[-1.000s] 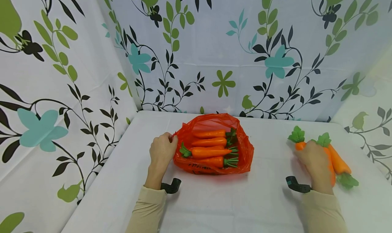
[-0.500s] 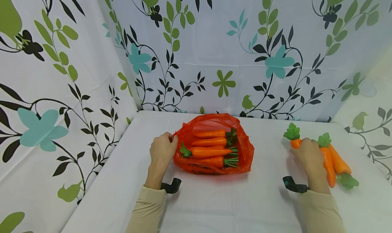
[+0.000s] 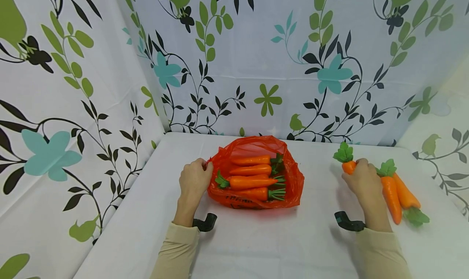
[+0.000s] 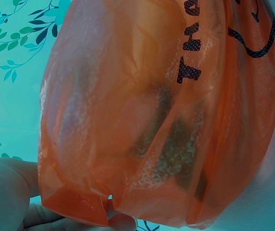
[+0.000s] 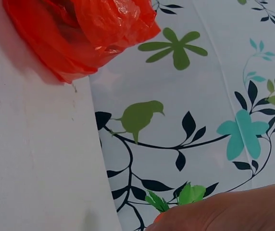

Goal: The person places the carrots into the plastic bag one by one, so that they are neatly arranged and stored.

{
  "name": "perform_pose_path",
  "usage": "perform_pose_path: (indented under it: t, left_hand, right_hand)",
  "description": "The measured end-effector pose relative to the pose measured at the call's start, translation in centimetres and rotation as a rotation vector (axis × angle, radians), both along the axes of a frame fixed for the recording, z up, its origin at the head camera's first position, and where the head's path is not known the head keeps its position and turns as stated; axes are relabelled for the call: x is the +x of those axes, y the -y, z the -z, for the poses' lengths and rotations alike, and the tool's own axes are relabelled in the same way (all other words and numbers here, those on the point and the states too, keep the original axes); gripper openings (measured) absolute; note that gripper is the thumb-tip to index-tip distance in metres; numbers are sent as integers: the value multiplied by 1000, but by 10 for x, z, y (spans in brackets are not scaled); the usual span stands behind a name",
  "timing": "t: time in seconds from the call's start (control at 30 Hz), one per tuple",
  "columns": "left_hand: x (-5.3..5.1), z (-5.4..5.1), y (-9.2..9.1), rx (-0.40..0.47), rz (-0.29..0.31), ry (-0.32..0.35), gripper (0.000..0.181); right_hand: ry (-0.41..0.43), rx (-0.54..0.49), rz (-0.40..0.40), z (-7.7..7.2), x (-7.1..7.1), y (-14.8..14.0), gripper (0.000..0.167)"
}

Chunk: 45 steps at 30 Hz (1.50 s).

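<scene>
With the left hand, we pinched the crinkled, translucent plastic bag by its edge. With the right hand, we gripped a smooth, leafy-topped carrot.

The translucent red plastic bag, printed with black lettering, lies open, its left edge pinched by the left hand; orange carrots lie crosswise inside. Another carrot, leafy green top foremost, is in the right hand, which hides its lower part; whether it touches the table is hard to tell.

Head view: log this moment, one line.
left hand: pinches red plastic bag; right hand: holds leafy-topped carrot; in bag: carrots; tabletop: two carrots beside right hand
</scene>
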<state>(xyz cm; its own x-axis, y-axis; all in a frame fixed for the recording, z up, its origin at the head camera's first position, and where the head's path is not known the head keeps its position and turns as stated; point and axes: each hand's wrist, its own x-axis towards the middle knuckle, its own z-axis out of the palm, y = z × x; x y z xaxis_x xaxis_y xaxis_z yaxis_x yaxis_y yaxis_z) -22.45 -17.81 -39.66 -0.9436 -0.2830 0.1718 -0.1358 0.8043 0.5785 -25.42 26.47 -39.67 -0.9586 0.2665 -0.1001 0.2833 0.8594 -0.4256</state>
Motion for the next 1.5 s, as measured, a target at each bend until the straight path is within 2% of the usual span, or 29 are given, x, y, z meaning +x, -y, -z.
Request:
perform_pose_path:
  t: [0.5,1.2,1.5]
  left_hand:
    - [0,0,0,6,8,5,30]
    - [0,0,0,5,6,2,29]
    - [0,0,0,7,4,-2,29]
  right_hand:
    - [-80,32,-54,-11,4,16,68]
    - [-155,1,-119,-20,9,33,66]
    - [-157,-23,-135,-23,9,40,68]
